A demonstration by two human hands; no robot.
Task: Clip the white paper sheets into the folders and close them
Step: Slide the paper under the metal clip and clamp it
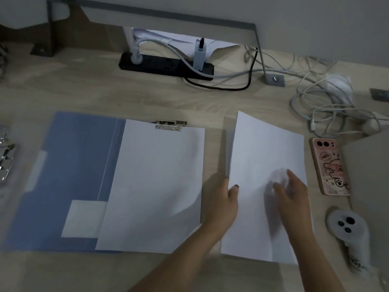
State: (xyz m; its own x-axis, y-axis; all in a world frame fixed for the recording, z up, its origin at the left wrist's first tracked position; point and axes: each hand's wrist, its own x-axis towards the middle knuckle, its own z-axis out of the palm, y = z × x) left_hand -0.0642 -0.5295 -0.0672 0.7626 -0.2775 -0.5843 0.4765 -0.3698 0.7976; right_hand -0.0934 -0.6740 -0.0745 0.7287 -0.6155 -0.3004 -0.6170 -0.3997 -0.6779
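Note:
A blue folder (69, 175) lies open on the desk. White sheets (155, 186) lie on its right half under a metal clip (169, 124) at the top edge. To the right lies a stack of white paper (265, 157) with its left edge lifted. My left hand (223, 205) grips that lifted edge, thumb on top and fingers underneath. My right hand (292, 194) rests on the stack with fingers spread and blurred.
A phone in a pink case (329, 166) and a white controller (347, 230) lie right of the stack. A black power strip (166, 65) and tangled white cables (328, 106) sit at the back. Metal binder parts (6, 157) show at the left edge. A grey board (370, 186) stands far right.

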